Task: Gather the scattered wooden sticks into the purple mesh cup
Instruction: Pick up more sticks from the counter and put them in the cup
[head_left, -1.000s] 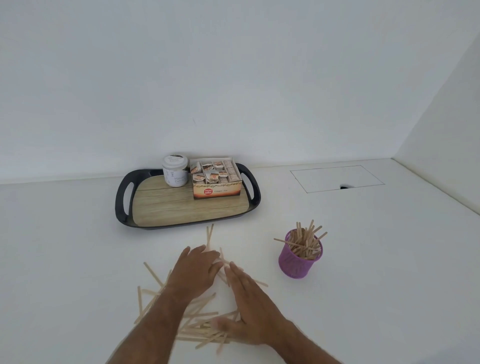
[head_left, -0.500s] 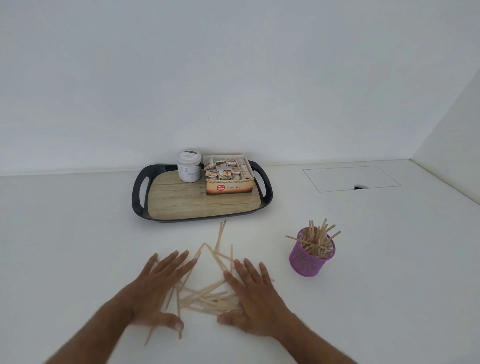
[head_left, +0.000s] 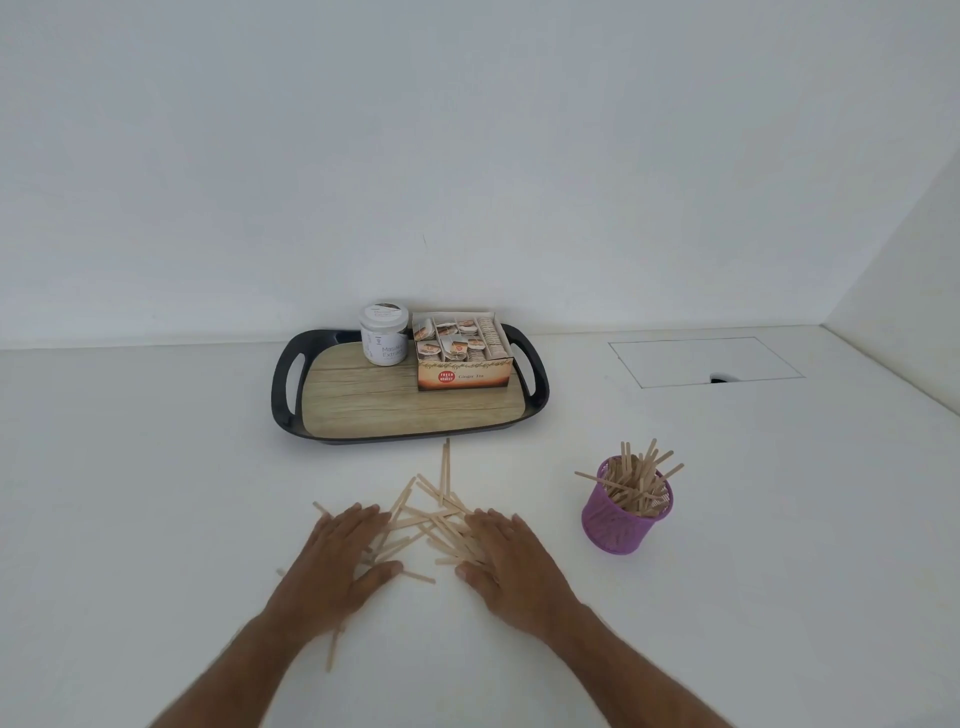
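Left hand (head_left: 340, 564) and right hand (head_left: 511, 558) flat, fingers straight, flanking wooden sticks (head_left: 434, 519) near table (head_left: 130, 493) front edge. Purple mesh cup (head_left: 623, 517) right (part-filled). Tray (head_left: 283, 395) behind: box (head_left: 462, 376) reads "Ginger Tea".

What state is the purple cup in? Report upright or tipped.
Upright. The purple mesh cup stands on its base on the table, wooden sticks poking out of its open top.

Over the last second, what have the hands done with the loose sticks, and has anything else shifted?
Both hands, the left hand and right hand, spread apart to either side of the scattered wooden sticks and now press flat, raking them inward into a tighter pile. Nothing was picked up. The purple mesh cup with its sticks, the tray, jar and ginger tea box stayed put.
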